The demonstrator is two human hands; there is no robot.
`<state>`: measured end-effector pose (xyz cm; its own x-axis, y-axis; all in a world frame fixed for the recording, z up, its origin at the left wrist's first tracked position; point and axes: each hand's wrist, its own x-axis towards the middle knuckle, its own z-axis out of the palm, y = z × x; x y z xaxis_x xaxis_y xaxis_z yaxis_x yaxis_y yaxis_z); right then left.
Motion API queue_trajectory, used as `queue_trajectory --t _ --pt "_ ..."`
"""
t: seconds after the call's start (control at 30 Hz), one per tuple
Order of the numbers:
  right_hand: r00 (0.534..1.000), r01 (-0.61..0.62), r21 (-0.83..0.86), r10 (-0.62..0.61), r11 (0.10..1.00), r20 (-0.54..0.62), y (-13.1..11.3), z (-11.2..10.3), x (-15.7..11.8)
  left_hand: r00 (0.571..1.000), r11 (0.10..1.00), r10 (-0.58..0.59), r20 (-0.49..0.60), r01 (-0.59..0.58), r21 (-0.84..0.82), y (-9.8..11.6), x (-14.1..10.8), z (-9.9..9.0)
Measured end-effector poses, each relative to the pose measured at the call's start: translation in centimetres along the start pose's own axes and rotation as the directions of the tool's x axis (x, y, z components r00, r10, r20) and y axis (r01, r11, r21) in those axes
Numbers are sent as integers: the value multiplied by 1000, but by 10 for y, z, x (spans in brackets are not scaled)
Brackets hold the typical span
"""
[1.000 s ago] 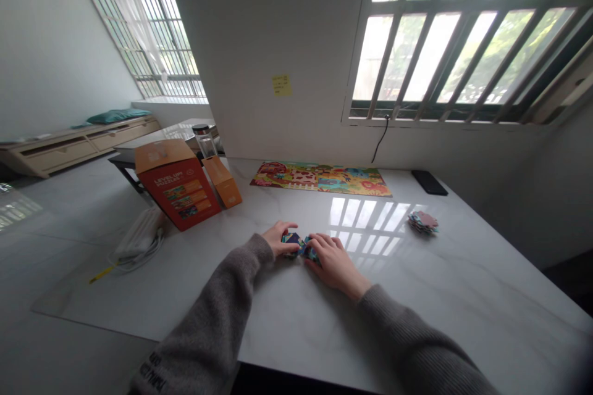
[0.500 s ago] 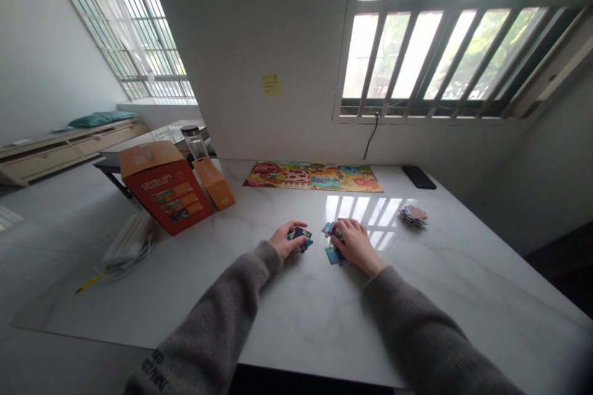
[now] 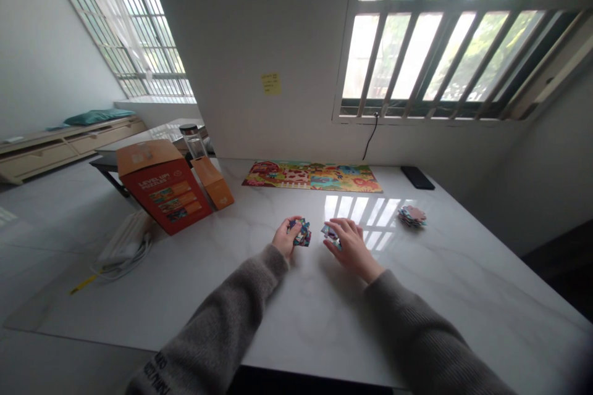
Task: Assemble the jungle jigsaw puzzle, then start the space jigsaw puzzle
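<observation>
Colourful jigsaw puzzle pieces (image 3: 303,234) sit in a small bunch in my left hand (image 3: 284,238), with the thumb pressed over them. Just to the right, my right hand (image 3: 354,247) curls its fingers and thumb around a few more puzzle pieces (image 3: 330,232), partly hidden beneath the fingers. Whether these pieces touch the tabletop, I cannot tell. A narrow gap separates the two hands above the white marbled table (image 3: 296,308).
Behind the hands lies a joined puzzle strip (image 3: 312,177) along the wall. To the right are a stack of puzzle pieces (image 3: 412,216) and a black phone (image 3: 417,178). An orange puzzle box (image 3: 162,188) and a white power strip (image 3: 124,237) with its cable are at the left.
The blue piece that lay on the table below my right hand no longer shows there. My left hand has turned its bunch so more faces show. The right fingers have shifted around their pieces.
</observation>
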<state>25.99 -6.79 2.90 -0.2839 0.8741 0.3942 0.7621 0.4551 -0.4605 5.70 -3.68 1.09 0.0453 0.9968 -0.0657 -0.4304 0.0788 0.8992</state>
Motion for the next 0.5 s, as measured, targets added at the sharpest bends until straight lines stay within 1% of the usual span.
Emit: queue_trajectory --t 0.03,0.07,0.1,0.13,0.17,0.23,0.3,0.4,0.5 --pt "1000 -31 137 31 990 -2 -9 2 0 1000 1000 22 -20 -22 -11 -3 -2 5" --pt "997 -82 293 81 953 16 -19 5 -1 998 999 49 -41 -49 -20 -8 -4 9" --pt "990 -141 419 123 897 69 -27 10 -2 996 997 70 -53 -71 -29 -12 -7 13" --pt "982 -185 506 144 842 118 -34 14 -3 995 996 79 -55 -82 -40 -17 -10 17" --pt "977 -209 565 155 798 144 -38 19 -4 995 995 82 -50 -84 -47 -22 -12 20" --pt "980 -201 622 156 757 127 -38 26 -5 997 996 81 -18 -81 -28 -29 -17 24" --pt "983 -178 659 159 731 89 -31 28 -4 995 994 94 39 -96 51 -31 -20 24" --pt "977 -214 725 164 654 139 -20 25 -1 985 967 123 123 -147 209 -27 -19 20" --pt "975 -222 738 135 637 177 -18 21 -2 980 932 140 143 -179 316 -23 -15 14"
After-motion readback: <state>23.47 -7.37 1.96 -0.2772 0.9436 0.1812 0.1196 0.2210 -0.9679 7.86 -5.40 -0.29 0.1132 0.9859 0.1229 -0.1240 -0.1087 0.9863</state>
